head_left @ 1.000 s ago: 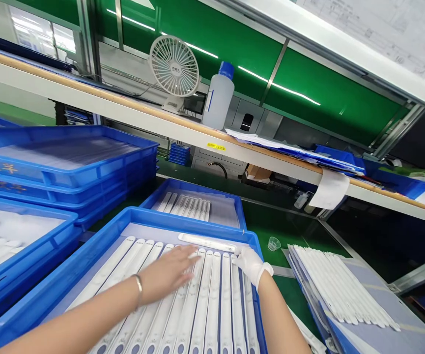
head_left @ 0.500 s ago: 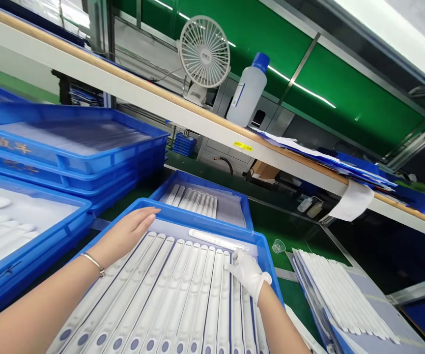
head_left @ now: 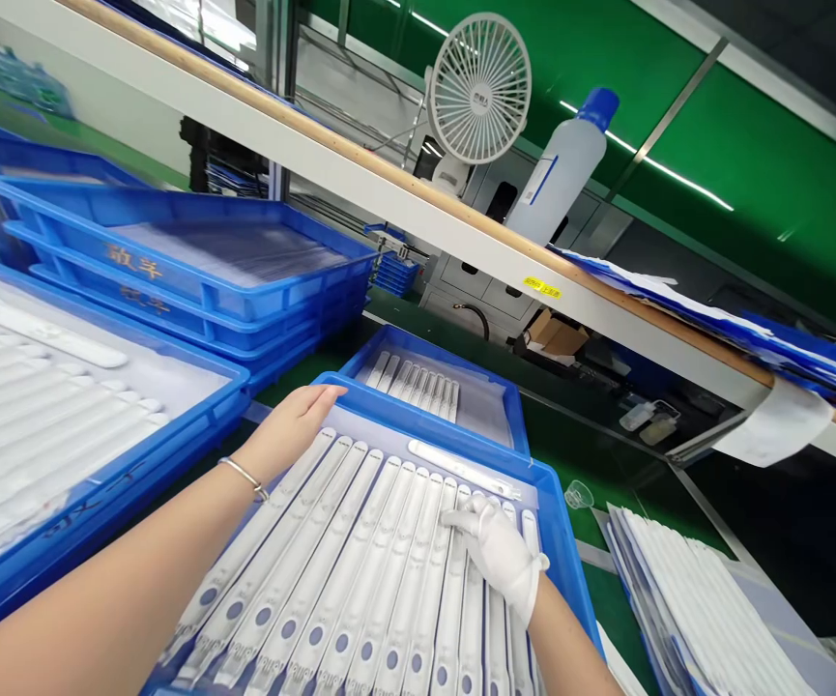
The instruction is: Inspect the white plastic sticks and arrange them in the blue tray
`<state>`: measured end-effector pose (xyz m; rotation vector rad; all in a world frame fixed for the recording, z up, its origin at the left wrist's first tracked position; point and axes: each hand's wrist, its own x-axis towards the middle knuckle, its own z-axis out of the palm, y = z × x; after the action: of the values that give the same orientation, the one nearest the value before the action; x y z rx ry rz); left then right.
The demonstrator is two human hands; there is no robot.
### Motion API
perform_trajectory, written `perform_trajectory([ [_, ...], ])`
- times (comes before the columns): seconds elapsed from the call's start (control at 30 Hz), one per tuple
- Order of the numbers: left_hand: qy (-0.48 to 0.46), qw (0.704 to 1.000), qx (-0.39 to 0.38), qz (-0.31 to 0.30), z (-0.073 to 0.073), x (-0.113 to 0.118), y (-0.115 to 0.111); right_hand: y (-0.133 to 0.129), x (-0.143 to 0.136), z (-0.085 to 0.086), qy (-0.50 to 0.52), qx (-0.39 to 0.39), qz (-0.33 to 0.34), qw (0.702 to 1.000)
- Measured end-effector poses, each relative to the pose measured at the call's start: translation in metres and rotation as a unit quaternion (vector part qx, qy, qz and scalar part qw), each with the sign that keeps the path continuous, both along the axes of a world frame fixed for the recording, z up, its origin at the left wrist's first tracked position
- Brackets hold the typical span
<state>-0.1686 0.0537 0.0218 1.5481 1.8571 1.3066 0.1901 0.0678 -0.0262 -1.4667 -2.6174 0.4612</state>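
White strips point(head_left: 375, 556) lie side by side in the front blue tray point(head_left: 569, 551), with one crosswise strip point(head_left: 461, 469) along its far end, and the gloved right hand point(head_left: 497, 546) is over the strips near the tray's right side, whether pinching one I cannot tell. Well apart from it, the bare left hand point(head_left: 294, 430) is at the tray's far left corner, its grip unclear. Beyond the tray sits a smaller tray point(head_left: 523, 420); to its right, a clear cup point(head_left: 579, 495); to its left, stacked trays point(head_left: 244, 309).
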Motion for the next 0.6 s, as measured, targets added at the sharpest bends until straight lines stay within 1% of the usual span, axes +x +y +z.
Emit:
perform_trajectory([
  [0.07,-0.005,1.000,-0.006,0.001,0.001,0.000,-0.001,0.000,-0.002,-0.003,0.000,-0.020,0.013,1.000],
  [0.13,-0.007,1.000,-0.008,0.003,0.000,-0.001,-0.001,0.000,-0.003,-0.001,-0.009,-0.026,0.012,1.000],
  [0.2,-0.009,1.000,-0.008,0.006,-0.001,-0.001,-0.001,-0.001,-0.004,0.004,-0.024,0.012,0.024,0.999],
  [0.23,-0.009,1.000,-0.008,0.006,-0.001,-0.001,-0.001,-0.002,-0.006,0.006,-0.028,0.045,0.044,0.998],
  [0.3,-0.011,1.000,-0.008,0.006,-0.002,-0.002,-0.001,-0.005,-0.011,0.008,-0.017,0.110,0.108,0.988],
  [0.33,-0.013,1.000,-0.009,0.006,-0.002,-0.001,-0.001,-0.007,-0.013,0.007,-0.005,0.128,0.143,0.981],
  [0.4,-0.016,1.000,-0.010,0.003,-0.002,-0.001,-0.001,-0.009,-0.019,0.002,0.011,0.139,0.204,0.969],
  [0.43,-0.018,1.000,-0.010,0.001,-0.002,-0.001,-0.001,-0.010,-0.021,-0.002,0.012,0.140,0.221,0.965],
  [0.5,-0.022,1.000,-0.009,-0.002,-0.002,0.000,-0.001,-0.011,-0.024,-0.010,0.006,0.143,0.235,0.961],
  [0.6,-0.024,1.000,-0.004,0.000,-0.003,-0.001,-0.001,-0.011,-0.027,-0.018,-0.001,0.157,0.234,0.960],
])
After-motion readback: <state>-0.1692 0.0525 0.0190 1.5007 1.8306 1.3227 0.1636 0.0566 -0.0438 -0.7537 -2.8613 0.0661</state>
